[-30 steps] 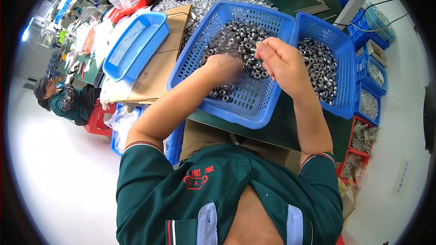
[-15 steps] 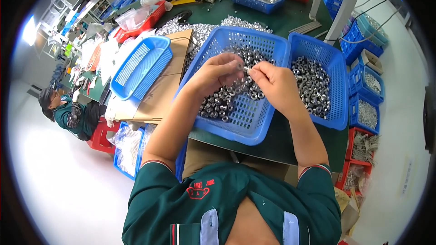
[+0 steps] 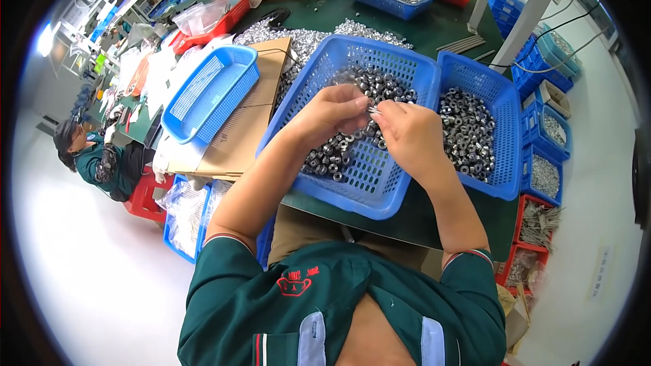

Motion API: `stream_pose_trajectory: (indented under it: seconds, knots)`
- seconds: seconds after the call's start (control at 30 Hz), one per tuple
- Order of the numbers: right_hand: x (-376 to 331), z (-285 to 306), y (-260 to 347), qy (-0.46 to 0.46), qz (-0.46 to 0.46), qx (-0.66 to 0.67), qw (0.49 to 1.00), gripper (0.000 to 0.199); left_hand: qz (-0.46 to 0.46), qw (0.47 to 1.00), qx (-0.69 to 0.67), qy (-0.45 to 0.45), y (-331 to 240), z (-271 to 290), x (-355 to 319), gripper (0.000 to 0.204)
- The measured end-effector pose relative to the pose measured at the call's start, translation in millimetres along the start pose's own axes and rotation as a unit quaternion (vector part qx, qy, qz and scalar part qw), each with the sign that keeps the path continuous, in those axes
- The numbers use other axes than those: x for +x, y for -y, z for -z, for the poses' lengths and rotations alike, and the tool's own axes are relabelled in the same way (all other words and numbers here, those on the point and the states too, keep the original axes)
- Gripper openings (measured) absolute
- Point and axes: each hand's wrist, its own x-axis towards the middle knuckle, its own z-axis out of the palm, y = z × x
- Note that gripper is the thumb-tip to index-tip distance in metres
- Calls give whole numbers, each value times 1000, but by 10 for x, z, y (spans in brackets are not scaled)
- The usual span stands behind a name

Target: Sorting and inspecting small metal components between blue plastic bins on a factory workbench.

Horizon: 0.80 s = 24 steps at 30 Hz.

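Note:
My left hand (image 3: 333, 115) and my right hand (image 3: 411, 137) meet over the middle blue basket (image 3: 369, 205). Their fingertips nearly touch. The right hand pinches a small shiny metal piece (image 3: 373, 110), which looks like a short pin or sleeve. Curled fingers and thumb close the left hand around a small metal part, mostly hidden and partly blurred. Below both hands, many dark-silver metal rings (image 3: 333, 156) lie heaped in the basket, and its slotted bottom shows toward the front. A second blue basket (image 3: 510, 129) on the right holds more rings (image 3: 468, 129).
A shallow blue basket (image 3: 249, 88) rests on cardboard (image 3: 254, 122) at left. Bright metal pieces (image 3: 369, 31) lie piled behind the middle basket. Metal posts (image 3: 536, 17) rise at the far right. Blue and red bins (image 3: 536, 220) stack beside the table. A co-worker (image 3: 102, 163) sits at far left.
Both hands stay over the basket, fingertips now closer together. The ring seen at my left fingertips is now hidden. The view has shifted slightly.

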Motion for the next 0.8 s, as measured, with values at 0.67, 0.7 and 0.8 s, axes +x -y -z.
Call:
stream_pose_trajectory:
  seconds: [0.67, 0.7, 0.8]
  knots:
    - [54, -27, -202, 168, -349, 452, 804, 34, -11, 1000, 26, 3, -33, 19, 44, 16]
    - [51, 19, -141, 129, -337, 407, 839, 32, -11, 1000, 27, 3, -39, 45, 44, 16]
    - [55, 171, -60, 75, -303, 430, 847, 31, 46, 979, -189, 62, -39, 149, 51, 11]
